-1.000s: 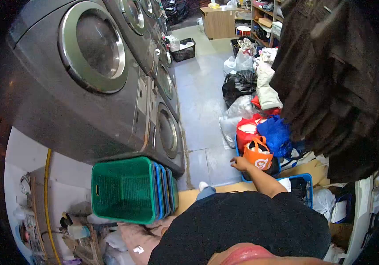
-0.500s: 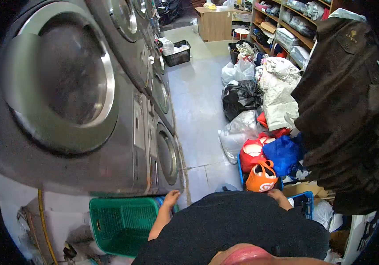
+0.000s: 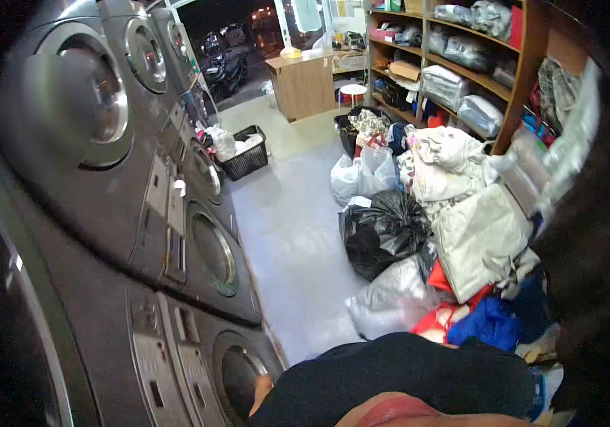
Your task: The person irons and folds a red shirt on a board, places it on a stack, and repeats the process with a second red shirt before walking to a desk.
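My left hand (image 3: 263, 386) shows only in part at the lower edge, in front of the round door (image 3: 239, 370) of a bottom machine. Its fingers are too hidden to read, and I cannot tell if it touches the door. My right hand is out of sight below my dark shirt (image 3: 390, 373). To the right of the shirt's top edge lie a red bag (image 3: 434, 322) and blue cloth (image 3: 486, 324). A silvery plastic bag (image 3: 390, 295) and a black plastic bag (image 3: 383, 231) sit beyond them on the floor.
Stacked grey machines (image 3: 106, 235) line the left side. A black basket (image 3: 248, 158) stands on the floor beside them. White fabric (image 3: 483, 238) is piled at the right, before wooden shelves (image 3: 476, 67). A wooden desk (image 3: 301, 89) and a stool (image 3: 353, 90) stand farther back.
The view has tilted up and moved forward. The green basket and orange bag have left the frame, my right hand is no longer visible, and my left hand sits lower and less visible.
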`<state>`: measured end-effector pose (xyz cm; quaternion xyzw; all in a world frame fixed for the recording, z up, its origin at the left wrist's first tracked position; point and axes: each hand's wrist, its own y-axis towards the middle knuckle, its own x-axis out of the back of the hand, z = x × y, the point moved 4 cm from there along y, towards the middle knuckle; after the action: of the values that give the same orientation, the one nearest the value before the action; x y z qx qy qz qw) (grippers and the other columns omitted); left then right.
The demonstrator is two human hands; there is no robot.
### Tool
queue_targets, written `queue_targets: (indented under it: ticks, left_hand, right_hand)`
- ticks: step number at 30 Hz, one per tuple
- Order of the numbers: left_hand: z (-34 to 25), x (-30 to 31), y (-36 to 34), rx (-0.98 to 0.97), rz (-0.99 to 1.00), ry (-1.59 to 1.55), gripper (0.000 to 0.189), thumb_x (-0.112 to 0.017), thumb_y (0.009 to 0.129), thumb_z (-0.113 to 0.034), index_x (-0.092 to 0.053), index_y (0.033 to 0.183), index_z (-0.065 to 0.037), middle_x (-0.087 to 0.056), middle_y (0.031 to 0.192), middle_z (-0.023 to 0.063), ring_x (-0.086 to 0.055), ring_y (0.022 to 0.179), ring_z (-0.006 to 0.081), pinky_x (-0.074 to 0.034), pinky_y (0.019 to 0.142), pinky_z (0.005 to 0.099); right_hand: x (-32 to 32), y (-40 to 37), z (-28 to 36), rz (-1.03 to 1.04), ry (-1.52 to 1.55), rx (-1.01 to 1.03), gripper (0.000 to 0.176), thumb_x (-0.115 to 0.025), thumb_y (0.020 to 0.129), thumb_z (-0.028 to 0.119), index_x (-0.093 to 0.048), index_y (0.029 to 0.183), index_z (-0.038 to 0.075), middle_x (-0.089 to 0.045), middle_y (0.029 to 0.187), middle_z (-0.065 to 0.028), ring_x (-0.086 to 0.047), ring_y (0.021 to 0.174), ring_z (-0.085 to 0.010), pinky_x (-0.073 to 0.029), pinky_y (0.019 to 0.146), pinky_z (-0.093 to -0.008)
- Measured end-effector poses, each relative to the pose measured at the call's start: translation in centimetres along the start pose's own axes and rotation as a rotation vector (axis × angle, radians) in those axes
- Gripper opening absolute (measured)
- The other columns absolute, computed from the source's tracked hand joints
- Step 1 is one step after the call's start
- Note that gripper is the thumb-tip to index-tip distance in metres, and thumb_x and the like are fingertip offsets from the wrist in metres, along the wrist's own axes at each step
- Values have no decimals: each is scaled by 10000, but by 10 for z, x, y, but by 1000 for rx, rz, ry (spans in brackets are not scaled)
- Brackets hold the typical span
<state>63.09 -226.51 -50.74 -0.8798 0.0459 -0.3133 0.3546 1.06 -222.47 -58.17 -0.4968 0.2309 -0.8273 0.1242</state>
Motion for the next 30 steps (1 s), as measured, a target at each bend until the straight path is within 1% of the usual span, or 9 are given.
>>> queue_targets:
  ticks: [5, 9, 12, 16, 18, 19, 20, 26, 30]
  left_hand:
    - [-7, 50, 63, 227, 15, -38, 388, -556, 910, -311, -596, 1159, -17, -637, 1087, 175, -602, 976, 282, -481, 822, 395]
    - [-21, 123, 127, 384, -50, -19, 421, -548, 911, -336, -584, 1179, -14, -626, 1120, 191, -588, 1026, 308, -472, 855, 406]
    - [-82, 140, 226, 333, 14, 106, 446, -543, 912, -355, -575, 1194, -11, -618, 1145, 204, -577, 1064, 328, -466, 879, 415]
    - [-268, 122, 428, -158, 250, 254, 480, -535, 912, -380, -563, 1214, -8, -607, 1178, 221, -563, 1114, 355, -457, 912, 427]
    - [-413, 139, 493, -331, 231, 277, 497, -544, 909, -395, -560, 1228, -13, -607, 1195, 204, -554, 1142, 348, -451, 927, 432]
    - [-522, 168, 464, -434, 116, 155, 489, -553, 906, -398, -568, 1216, -20, -623, 1167, 186, -581, 1101, 327, -460, 917, 417]
    - [-598, 184, 463, -617, 39, 171, 441, -574, 903, -354, -580, 1191, -21, -637, 1135, 176, -613, 1038, 295, -476, 897, 387]
    - [-762, 223, 597, -839, -62, -173, 362, -607, 894, -285, -597, 1151, -31, -659, 1059, 161, -639, 959, 269, -501, 831, 351]
    - [-665, 202, 714, -297, 43, 333, 410, -489, 908, -364, -636, 1152, -69, -605, 1177, 168, -572, 1103, 268, -409, 996, 395]
  right_hand:
    - [211, 187, 430, 47, 259, 801, 306, -542, 903, 254, -588, 1150, 79, -645, 980, -166, -628, 909, -326, -487, 796, -423]
    - [356, 282, 518, 80, 543, 965, 297, -550, 918, 205, -591, 1184, 80, -647, 932, -95, -619, 847, -196, -493, 751, -339]
    - [379, 404, 448, 5, 1066, 543, 327, -561, 903, 181, -588, 1220, 103, -636, 909, -61, -576, 816, -134, -481, 766, -301]
    - [244, 474, 113, -19, -207, -85, 385, -581, 859, 380, -669, 1098, 91, -652, 1089, -166, -601, 1009, -378, -481, 835, -458]
    - [258, 373, 44, 466, -447, 37, 344, -450, 923, 270, -632, 1121, 55, -622, 1150, -176, -589, 1040, -360, -474, 844, -407]
    - [252, 343, 23, 55, -9, -535, 390, -642, 746, 347, -694, 1054, 113, -688, 977, -126, -645, 904, -342, -498, 817, -457]
    - [262, 299, 12, -165, -378, 63, 380, -620, 771, 323, -685, 1060, 84, -686, 941, -127, -642, 879, -341, -506, 778, -452]
    - [279, 368, 14, 124, -34, -418, 286, -570, 817, 280, -687, 918, 40, -670, 840, -163, -638, 834, -368, -507, 728, -456]
    - [319, 577, 58, -11, -90, -150, 305, -547, 841, 287, -698, 853, 22, -661, 805, -197, -641, 829, -384, -504, 723, -451]
